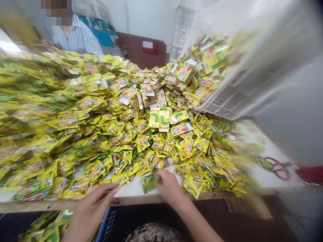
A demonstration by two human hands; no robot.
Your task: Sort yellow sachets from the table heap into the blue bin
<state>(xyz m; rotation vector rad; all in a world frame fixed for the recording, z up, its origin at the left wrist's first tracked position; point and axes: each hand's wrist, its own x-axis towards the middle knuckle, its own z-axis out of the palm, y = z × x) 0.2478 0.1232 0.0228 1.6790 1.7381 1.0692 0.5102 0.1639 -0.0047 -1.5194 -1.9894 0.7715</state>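
My right hand is over the white table top near its front edge, fingers curled in and closed at the edge of a small green sachet. To the left is my left hand, its fingers stretched out and holding nothing I can see. Its fingertips come close to a yellow sachet at the front of the heap. Many shiny yellow-green sachets cover the table in front of both hands. Flat yellow cartons lie among them farther back.
A white plastic crate tips over the heap at right, with cartons in it. Red-handled scissors lie on the right side of the table. Below the edge is a blue crate beside more sachets. A person in a striped shirt is behind the heap.
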